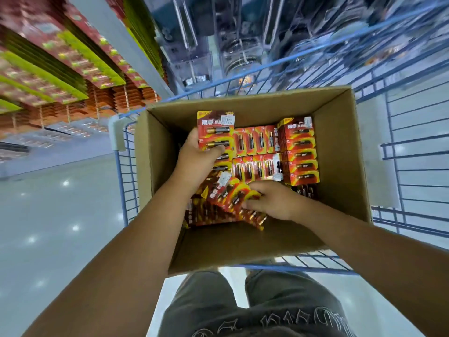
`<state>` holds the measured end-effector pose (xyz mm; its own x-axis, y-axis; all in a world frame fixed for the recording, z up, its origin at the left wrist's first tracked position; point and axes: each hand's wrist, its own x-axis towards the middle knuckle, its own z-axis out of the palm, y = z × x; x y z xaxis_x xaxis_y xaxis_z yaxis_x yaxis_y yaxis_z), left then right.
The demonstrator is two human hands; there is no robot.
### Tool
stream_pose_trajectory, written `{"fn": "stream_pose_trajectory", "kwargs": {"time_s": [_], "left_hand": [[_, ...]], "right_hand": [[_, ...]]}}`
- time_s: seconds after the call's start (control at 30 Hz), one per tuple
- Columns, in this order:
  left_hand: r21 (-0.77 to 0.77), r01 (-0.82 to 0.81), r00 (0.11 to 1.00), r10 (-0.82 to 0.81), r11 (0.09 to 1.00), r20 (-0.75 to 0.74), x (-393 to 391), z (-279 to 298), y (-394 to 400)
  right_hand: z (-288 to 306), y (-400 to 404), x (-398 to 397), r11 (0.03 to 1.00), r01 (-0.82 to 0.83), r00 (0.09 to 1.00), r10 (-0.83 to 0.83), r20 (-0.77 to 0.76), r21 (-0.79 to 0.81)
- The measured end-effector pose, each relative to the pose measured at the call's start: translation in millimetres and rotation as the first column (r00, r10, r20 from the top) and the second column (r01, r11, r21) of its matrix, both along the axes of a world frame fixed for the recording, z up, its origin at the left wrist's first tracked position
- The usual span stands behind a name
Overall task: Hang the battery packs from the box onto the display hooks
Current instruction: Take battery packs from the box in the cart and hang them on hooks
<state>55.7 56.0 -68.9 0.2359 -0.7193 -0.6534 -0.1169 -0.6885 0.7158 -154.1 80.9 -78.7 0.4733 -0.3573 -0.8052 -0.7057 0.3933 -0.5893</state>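
Left hand fingers pinch a stiff, slick pack by its edge; right hand fingers spread over loose packs in the box.

We see an open brown cardboard box holding red-and-yellow battery packs; some stand in neat rows toward its far right side, others lie tumbled at the near left. One pack with a white price sticker is raised above the rest at the far left
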Motion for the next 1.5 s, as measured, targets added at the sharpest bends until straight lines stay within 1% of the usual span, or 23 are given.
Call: {"fn": "stream_pose_trajectory", "kwargs": {"time_s": [0.07, 0.13, 0.2, 0.27, 0.33, 0.4, 0.5, 0.6, 0.67, 0.77, 0.87, 0.97, 1.1, 1.27, 1.37, 1.5], "left_hand": [[-0.036, 0.0, 1.0, 0.0, 0.999, 0.008, 3.2, 27.3, 3.5], [-0.072, -0.01, 1.0, 0.011, 0.997, 0.021, 7.4, 54.1, 7.9], [-0.117, -0.029, 0.999, 0.033, 0.993, 0.035, 12.3, 81.6, 13.9], [-0.176, -0.042, 0.999, 0.045, 0.984, 0.015, 18.0, 111.0, 20.4], [-0.225, -0.09, 0.996, 0.088, 0.97, -0.02, 24.2, 140.0, 27.5], [-0.261, -0.143, 0.989, 0.13, 0.955, -0.065, 33.9, 167.6, 36.7], [-0.33, -0.22, 0.974, 0.186, 0.918, -0.13, 55.1, 204.7, 55.7], [-0.401, -0.284, 0.959, 0.251, 0.871, -0.133, 88.3, 238.0, 81.8], [-0.431, -0.318, 0.948, 0.295, 0.844, -0.121, 113.9, 256.5, 102.9], [-0.466, -0.381, 0.921, 0.372, 0.798, -0.116, 157.1, 282.3, 140.3], [-0.496, -0.442, 0.888, 0.444, 0.747, -0.121, 211.1, 304.0, 187.4], [-0.536, -0.496, 0.85, 0.508, 0.683, -0.139, 274.5, 324.3, 242.6], [-0.599, -0.516, 0.819, 0.558, 0.612, -0.135, 363.2, 354.5, 317.8], [-0.637, -0.521, 0.8, 0.585, 0.568, -0.133, 450.5, 399.2, 391.4], [-0.663, -0.522, 0.788, 0.602, 0.536, -0.133, 491.0, 416.5, 412.9], [-0.704, -0.522, 0.781, 0.602, 0.482, -0.167, 535.9, 426.7, 420.0]], "right_hand": [[23.5, -5.5, -20.3, 0.977, 0.204, 0.978, -0.206, 0.031, 0.061], [50.4, -10.2, -32.1, 0.915, 0.391, 0.915, -0.398, 0.063, 0.1], [75.5, -12.2, -35.8, 0.855, 0.502, 0.848, -0.516, 0.12, 0.129], [100.7, -16.0, -30.5, 0.792, 0.594, 0.771, -0.611, 0.178, 0.145], [123.2, -21.6, -17.9, 0.763, 0.629, 0.724, -0.644, 0.246, 0.148], [146.4, -27.3, 1.9, 0.759, 0.637, 0.7, -0.642, 0.313, 0.135], [182.9, -32.7, 38.6, 0.777, 0.623, 0.692, -0.601, 0.399, 0.09], [214.0, -30.3, 81.5, 0.775, 0.627, 0.669, -0.588, 0.454, 0.08], [234.9, -22.3, 113.3, 0.794, 0.605, 0.683, -0.558, 0.471, 0.063], [262.6, -0.6, 168.0, 0.832, 0.552, 0.69, -0.497, 0.526, 0.062], [290.8, 35.1, 236.9, 0.878, 0.479, 0.709, -0.403, 0.579, 0.024], [312.6, 82.9, 311.3, 0.881, 0.473, 0.689, -0.359, 0.63, -0.015], [340.0, 146.4, 410.3, 0.886, 0.459, 0.687, -0.308, 0.658, -0.065], [386.7, 201.9, 506.1, 0.902, 0.426, 0.67, -0.256, 0.697, -0.078], [409.2, 216.3, 546.2, 0.909, 0.41, 0.664, -0.237, 0.709, -0.079], [426.6, 216.9, 588.3, 0.914, 0.382, 0.67, -0.173, 0.722, -0.135]]}}
